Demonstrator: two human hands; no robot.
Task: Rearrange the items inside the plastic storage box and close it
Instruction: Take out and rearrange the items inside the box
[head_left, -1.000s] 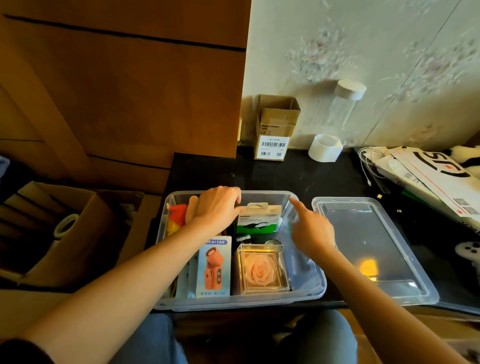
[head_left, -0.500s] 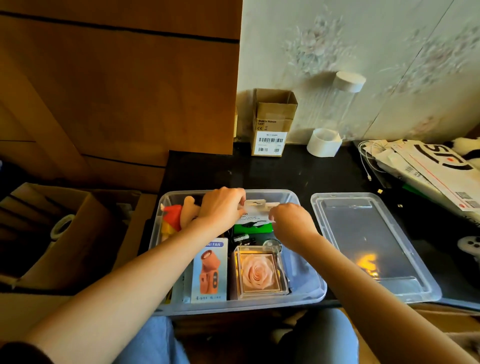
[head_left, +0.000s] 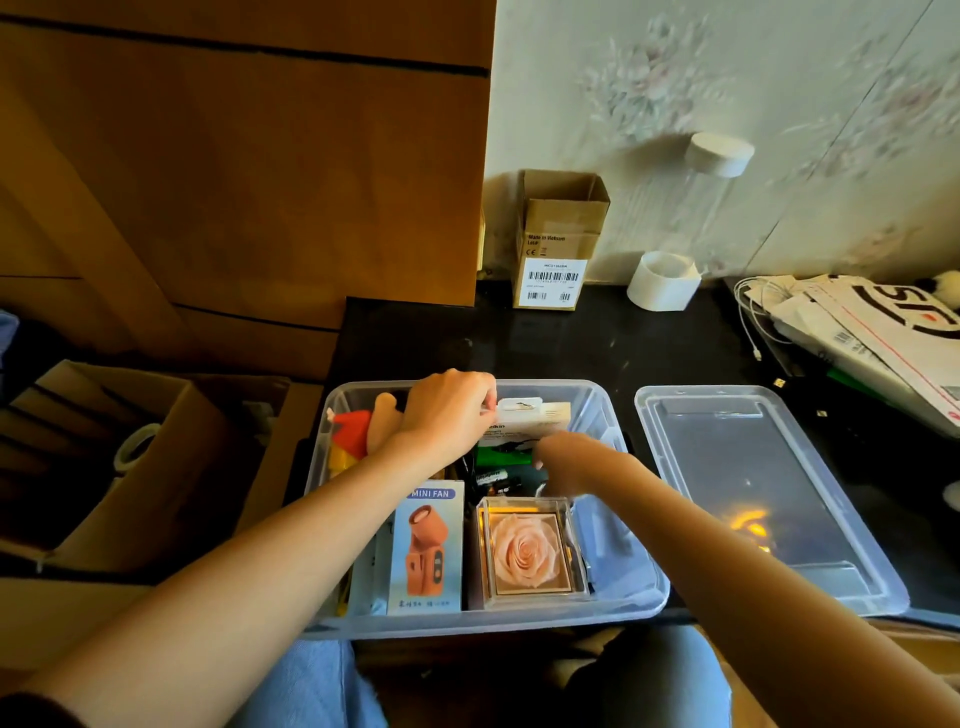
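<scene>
The clear box (head_left: 631, 587) sits open at the near edge of the black bench (head_left: 571, 348), its lid (head_left: 753, 488) lying flat just beside it on the right. The left hand (head_left: 447, 410) pinches the top of a white-and-green packet (head_left: 524, 423) at the box's far side. The right hand (head_left: 563, 462) reaches down beside that packet, blurred; its grip cannot be told. A mini fan carton (head_left: 428, 551) and a cased rose (head_left: 527, 553) fill the near side, batteries (head_left: 493, 478) between.

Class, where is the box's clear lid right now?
In the head view, the lid lies flat on the black table, just right of the open storage box, beside the person's right forearm.
</scene>
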